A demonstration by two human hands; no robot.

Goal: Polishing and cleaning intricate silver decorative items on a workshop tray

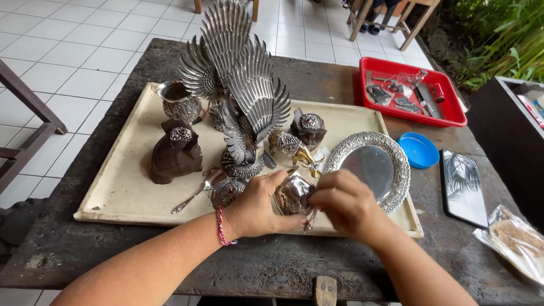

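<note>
Cupping a small silver bowl (pixel 292 195) at the lower middle of the frame, the left hand (pixel 258 207) wraps its fingers around the near side so the piece stays steady above the front edge of the cream tray (pixel 122 190). The right hand (pixel 343 204) meets it from the other side, fingers pressed together against the rim, and seems to pinch something small there, though what it is cannot be made out. Holding the bowl between both hands keeps it lifted clear of the other pieces.

Behind the hands, a tall silver bird (pixel 241 85) with fanned wings stands at the tray's centre. A dark turtle-shaped box (pixel 174 156) sits to the left of it, a silver spoon (pixel 195 195) lies just beside the left hand, and a round silver plate (pixel 369 167) rests to the right. On the dark wooden bench (pixel 272 266), toward the upper right, sit a red tray (pixel 411 90) and a blue lid (pixel 418 150).
</note>
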